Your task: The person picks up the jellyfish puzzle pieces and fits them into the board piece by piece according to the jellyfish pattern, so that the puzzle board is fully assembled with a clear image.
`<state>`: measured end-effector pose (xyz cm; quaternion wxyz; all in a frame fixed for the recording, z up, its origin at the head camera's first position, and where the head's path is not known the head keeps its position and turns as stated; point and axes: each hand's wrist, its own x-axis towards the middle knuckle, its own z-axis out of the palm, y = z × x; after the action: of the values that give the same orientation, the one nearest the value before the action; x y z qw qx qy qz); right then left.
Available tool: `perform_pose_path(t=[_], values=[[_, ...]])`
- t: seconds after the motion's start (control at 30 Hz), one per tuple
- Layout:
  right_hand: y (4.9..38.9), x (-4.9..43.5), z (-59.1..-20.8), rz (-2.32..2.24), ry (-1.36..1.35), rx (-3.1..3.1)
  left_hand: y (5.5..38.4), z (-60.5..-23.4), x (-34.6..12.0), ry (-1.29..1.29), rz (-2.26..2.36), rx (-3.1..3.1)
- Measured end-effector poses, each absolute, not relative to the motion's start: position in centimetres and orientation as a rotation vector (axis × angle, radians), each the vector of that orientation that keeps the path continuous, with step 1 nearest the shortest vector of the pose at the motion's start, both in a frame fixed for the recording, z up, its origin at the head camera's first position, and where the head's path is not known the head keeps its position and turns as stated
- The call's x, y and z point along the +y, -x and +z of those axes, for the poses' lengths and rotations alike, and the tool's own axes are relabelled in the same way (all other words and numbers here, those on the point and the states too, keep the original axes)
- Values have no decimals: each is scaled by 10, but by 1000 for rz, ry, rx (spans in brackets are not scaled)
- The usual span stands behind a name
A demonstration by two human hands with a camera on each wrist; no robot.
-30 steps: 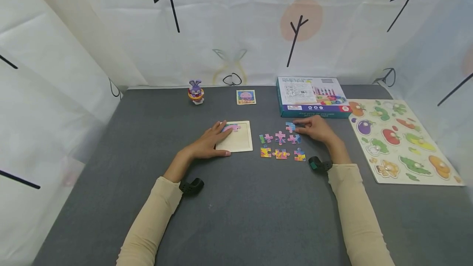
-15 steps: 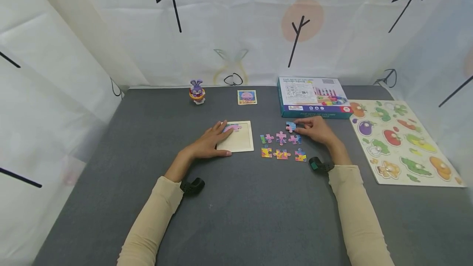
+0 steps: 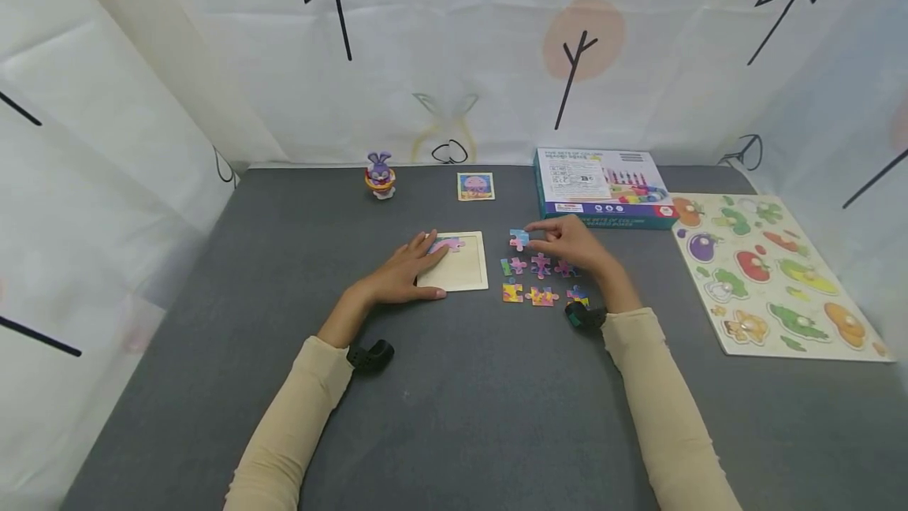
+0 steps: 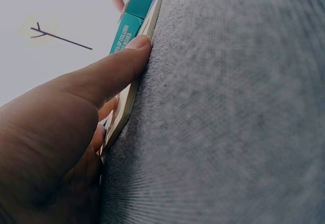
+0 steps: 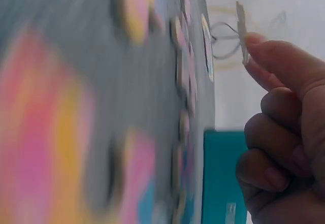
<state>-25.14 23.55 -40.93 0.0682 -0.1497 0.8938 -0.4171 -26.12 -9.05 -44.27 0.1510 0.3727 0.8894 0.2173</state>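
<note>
In the head view, my left hand (image 3: 403,270) rests on the left side of a shallow wooden puzzle tray (image 3: 464,273), fingers spread and fairly straight. Its thumb (image 4: 114,71) lies along the tray's near edge in the left wrist view. Inside the tray, a pink-and-blue jigsaw piece (image 3: 452,244) shows beside the fingertips. My right hand (image 3: 576,244) pinches a blue-and-pink jigsaw piece (image 3: 519,238) between thumb and index finger; the right wrist view has that piece edge-on, raised off the table. Several loose jigsaw pieces (image 3: 543,297) lie in two rows below the right hand, some partly hidden by it.
A small picture card (image 3: 475,187) and a purple rabbit figure (image 3: 380,176) stand at the back. Behind my right hand lies a teal-sided box (image 3: 603,184). A vegetable-picture board (image 3: 773,274) covers the right side of the grey table (image 3: 454,416).
My right hand has picked up the blue-and-pink jigsaw piece from the top of the loose group and carried it left. The left hand stays on the tray.
</note>
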Motion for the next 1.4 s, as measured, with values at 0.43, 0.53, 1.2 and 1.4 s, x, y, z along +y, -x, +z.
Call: perform_pose_path(t=[0.43,0.53,1.2,1.4], values=[[278,174,-419,-1004,499,2751,261,-440,-91,-1086,628,2542],[279,167,-421,-973,521,2760,260,-440,-90,-1079,633,2540],[279,149,-424,-884,457,2773,258,-436,-90,-1061,651,2529],[280,145,-425,-827,406,2789,259,-437,-91,-1071,652,2533]])
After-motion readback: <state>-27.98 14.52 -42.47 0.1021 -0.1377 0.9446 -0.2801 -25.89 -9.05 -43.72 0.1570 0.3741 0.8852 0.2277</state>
